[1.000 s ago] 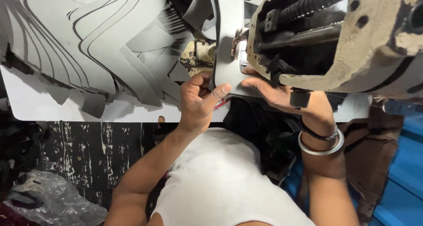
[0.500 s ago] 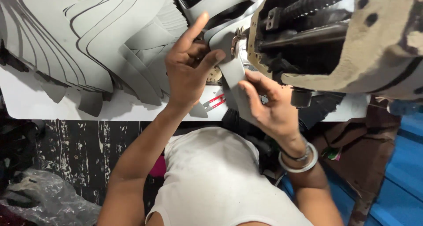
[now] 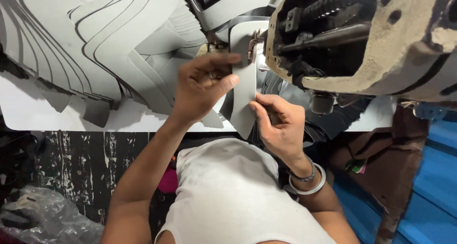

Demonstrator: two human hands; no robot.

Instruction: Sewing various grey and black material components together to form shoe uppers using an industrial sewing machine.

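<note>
While the big sewing machine (image 3: 362, 39) is seen at the top right, a long grey strip (image 3: 243, 89) is held up in front of it by both hands. The strip is stood almost straight up and down, so its long side runs from the machine down toward the person's body. Its top end is placed by the metal foot of the machine, and its rounded bottom end is pointed down past the edge of the white worktop (image 3: 28, 115). The left hand (image 3: 202, 84) is closed on the strip near its top, with the thumb pressed on the front. The right hand (image 3: 281, 122) is pinched on the strip's lower edge, and bangles are worn on that wrist. Many more grey cut pieces (image 3: 81, 39) are piled on the worktop to the left, well apart from the strip.
</note>
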